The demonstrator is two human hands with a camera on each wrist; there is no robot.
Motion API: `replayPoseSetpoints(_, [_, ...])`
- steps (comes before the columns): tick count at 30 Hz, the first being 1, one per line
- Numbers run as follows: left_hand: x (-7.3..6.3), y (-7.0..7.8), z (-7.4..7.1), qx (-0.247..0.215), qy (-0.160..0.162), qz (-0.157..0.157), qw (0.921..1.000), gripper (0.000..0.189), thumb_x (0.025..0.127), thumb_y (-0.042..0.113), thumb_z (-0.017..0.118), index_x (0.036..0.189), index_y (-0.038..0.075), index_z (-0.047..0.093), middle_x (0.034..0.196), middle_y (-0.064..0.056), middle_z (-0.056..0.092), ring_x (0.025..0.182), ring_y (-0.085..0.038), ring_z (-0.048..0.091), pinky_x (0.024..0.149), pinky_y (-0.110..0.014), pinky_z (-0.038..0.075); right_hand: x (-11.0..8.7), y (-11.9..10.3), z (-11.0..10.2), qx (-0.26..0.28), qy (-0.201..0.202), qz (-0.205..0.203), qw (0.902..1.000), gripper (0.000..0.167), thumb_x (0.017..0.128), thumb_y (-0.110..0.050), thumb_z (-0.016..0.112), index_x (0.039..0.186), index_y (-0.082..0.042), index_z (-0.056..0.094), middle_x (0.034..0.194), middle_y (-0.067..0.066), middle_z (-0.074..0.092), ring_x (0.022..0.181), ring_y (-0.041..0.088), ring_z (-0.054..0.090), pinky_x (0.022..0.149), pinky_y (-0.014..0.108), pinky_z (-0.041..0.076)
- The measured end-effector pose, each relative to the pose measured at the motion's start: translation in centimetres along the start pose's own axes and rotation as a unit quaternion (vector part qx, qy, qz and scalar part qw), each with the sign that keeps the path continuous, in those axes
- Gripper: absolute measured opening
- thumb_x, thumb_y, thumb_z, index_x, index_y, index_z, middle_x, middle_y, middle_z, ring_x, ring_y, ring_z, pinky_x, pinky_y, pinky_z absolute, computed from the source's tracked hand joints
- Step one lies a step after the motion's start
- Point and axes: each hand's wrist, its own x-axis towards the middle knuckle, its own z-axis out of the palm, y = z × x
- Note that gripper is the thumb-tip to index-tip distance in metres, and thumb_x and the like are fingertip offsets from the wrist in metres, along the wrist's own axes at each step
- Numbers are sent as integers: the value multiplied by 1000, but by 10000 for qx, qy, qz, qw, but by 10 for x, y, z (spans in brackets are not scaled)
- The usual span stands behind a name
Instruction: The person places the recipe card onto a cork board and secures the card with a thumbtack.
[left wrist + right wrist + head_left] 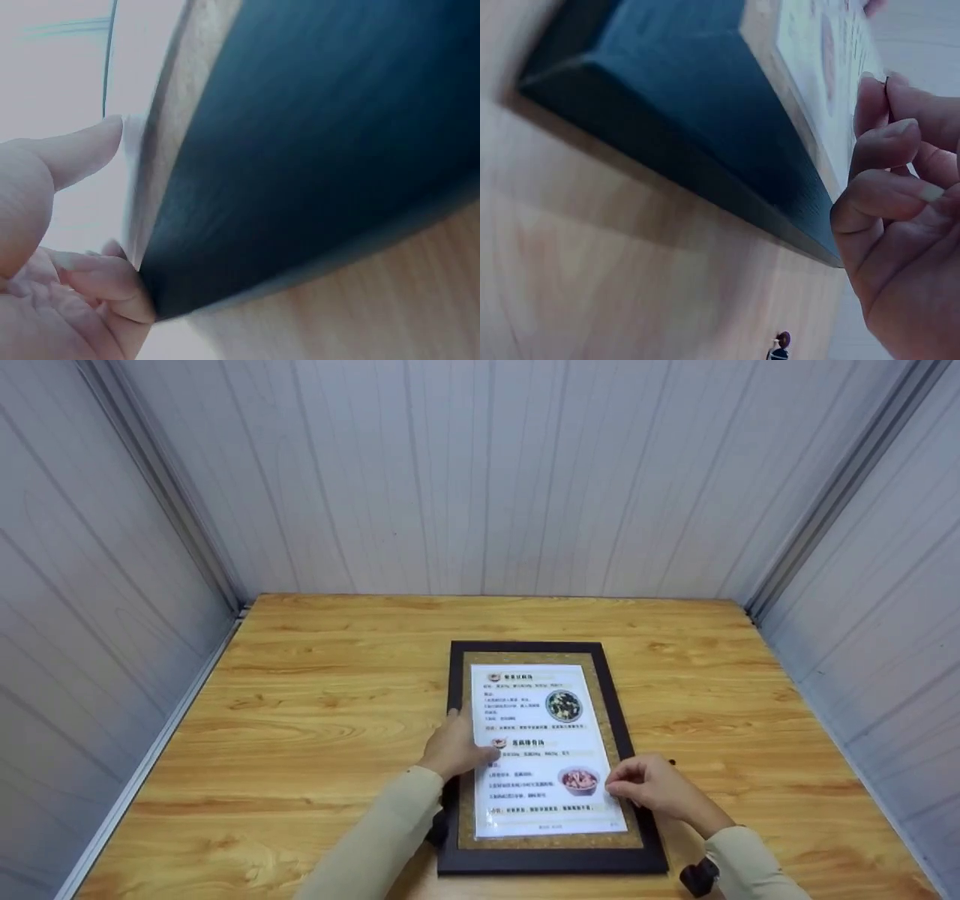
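Note:
A laminated recipe sheet (536, 802) with printed text and two food pictures lies on a cork board (600, 701) in a dark frame (551, 861). My left hand (450, 746) holds the frame's left side, its thumb (86, 154) stretched over the sheet and its other fingers (105, 281) bent at the frame's outer edge. At the sheet's lower right edge, my right hand (664, 787) pinches with thumb and forefinger; a thin dark line shows between those fingertips (870, 97), too small to tell what it is. The remaining right fingers curl over the frame's right side.
The board lies on a wood-grain table (337, 690). Beyond the frame's right side is a small dark thing (780, 349) on the tabletop. Pale panel walls (450, 480) rise at the back and both sides. Dark wrist gear (699, 877) sits at the right sleeve.

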Motion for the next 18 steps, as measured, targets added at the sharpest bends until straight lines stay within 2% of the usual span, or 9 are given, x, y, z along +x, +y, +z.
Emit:
replayPoseSetpoints(2, [-1, 0, -2, 54, -102, 84, 9999, 105, 75, 27, 88, 156, 4, 25, 141, -29, 41, 108, -40, 59, 90, -48, 48, 1, 0, 2, -113, -10, 1, 9999, 13, 93, -12, 69, 92, 1, 73, 76, 2, 63, 57, 7, 49, 52, 21, 42])
replayPoseSetpoints(5, [-3, -2, -5, 375, -388, 363, 9979, 107, 73, 34, 89, 156, 8, 28, 150, -28, 28, 107, -39, 60, 88, -47, 50, 1, 2, 5, -352, 24, -90, 9993, 13, 94, -13, 69, 91, -1, 73, 80, 2, 65, 62, 6, 51, 55, 22, 43])
replayPoseSetpoints(7, [-5, -3, -7, 759, -651, 563, 9934, 106, 71, 41, 90, 155, 11, 33, 154, -25, 24, 110, -40, 59, 86, -46, 51, 2, 3, 6, -502, 65, -160, 9986, 13, 94, -15, 69, 92, -3, 74, 84, 1, 68, 67, 6, 54, 59, 22, 45])
replayPoseSetpoints(10, [-7, -3, -8, 1404, -936, 831, 9822, 103, 68, 52, 88, 152, 15, 42, 161, -24, 14, 120, -46, 54, 88, -50, 51, 2, 4, 6, -724, 120, -286, 9969, 13, 93, -17, 70, 91, -6, 76, 87, 0, 70, 75, 6, 57, 65, 23, 47])
replayPoseSetpoints(14, [-7, -2, -8, 1902, -1123, 1042, 9697, 98, 68, 58, 85, 150, 18, 47, 160, -25, 19, 124, -50, 50, 91, -55, 49, 3, 4, 6, -838, 56, -342, 9959, 12, 93, -17, 71, 90, -7, 77, 87, -1, 72, 76, 7, 59, 66, 24, 48])
replayPoseSetpoints(18, [-6, -2, -9, 2060, -1136, 1092, 9658, 96, 68, 58, 84, 148, 19, 49, 159, -25, 21, 124, -49, 50, 91, -54, 49, 4, 2, 7, -775, -37, -282, 9966, 11, 92, -16, 72, 90, -7, 78, 86, 0, 72, 70, 6, 58, 61, 24, 47])
